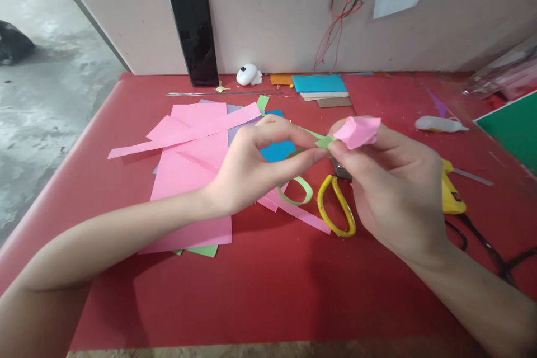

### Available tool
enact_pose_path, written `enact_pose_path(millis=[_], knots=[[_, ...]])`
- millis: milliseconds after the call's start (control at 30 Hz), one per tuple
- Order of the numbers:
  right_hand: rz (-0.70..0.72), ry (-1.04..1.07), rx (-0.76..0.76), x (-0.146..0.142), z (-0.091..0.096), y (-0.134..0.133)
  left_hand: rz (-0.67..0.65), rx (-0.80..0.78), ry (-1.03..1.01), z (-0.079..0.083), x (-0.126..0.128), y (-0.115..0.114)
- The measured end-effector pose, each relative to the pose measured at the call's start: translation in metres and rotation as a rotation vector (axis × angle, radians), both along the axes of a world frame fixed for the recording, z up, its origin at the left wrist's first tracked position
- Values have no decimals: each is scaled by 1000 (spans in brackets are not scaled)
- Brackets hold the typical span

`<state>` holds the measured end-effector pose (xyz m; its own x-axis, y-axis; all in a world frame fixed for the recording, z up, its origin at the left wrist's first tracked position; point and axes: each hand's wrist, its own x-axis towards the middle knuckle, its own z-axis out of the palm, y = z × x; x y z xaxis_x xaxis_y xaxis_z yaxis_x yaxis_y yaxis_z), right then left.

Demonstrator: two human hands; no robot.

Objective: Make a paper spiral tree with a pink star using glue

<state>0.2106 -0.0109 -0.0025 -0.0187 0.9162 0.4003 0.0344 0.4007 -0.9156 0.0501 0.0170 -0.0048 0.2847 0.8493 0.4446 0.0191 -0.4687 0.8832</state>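
My right hand (pixel 398 196) pinches a folded pink paper flower (pixel 358 131) between thumb and fingers, its pink head sticking up above the thumb. Thumb and forefinger of my left hand (pixel 260 162) close on a narrow green paper strip (pixel 324 141) just beneath the pink head. The two hands meet there, held above the table. Scissors with yellow handles (pixel 346 231) lie under them, the blades mostly hidden by my right hand. A curled light green strip (pixel 309 190) rests beside the scissors.
Pink paper sheets (pixel 191 179) and a long pink strip (pixel 184 137) spread at left on the red table (pixel 268 291). A phone (pixel 195 39) leans against the back wall. A yellow glue gun (pixel 453 198) with a black cord and a glue bottle (pixel 438 123) lie at right.
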Motion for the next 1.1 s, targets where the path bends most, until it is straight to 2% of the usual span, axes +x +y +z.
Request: enact_pose_path(millis=[133,267,700,833,933,1000,1100], knots=[[88,21,-24,5,1,4,-61,-167,-37,3,0,0],[108,27,-99,10,2,9,-118,-297,-59,4,-1,1],[172,21,-181,18,4,16,-94,-301,-53,6,-1,0],[184,59,-237,19,10,17,-103,-230,-43,-1,-2,1],[103,66,-235,19,15,16,-35,-1,4,-2,-6,13],[64,67,-216,19,17,17,-3,233,85,4,-10,25],[17,12,-145,21,17,18,-93,336,298,18,-19,33]])
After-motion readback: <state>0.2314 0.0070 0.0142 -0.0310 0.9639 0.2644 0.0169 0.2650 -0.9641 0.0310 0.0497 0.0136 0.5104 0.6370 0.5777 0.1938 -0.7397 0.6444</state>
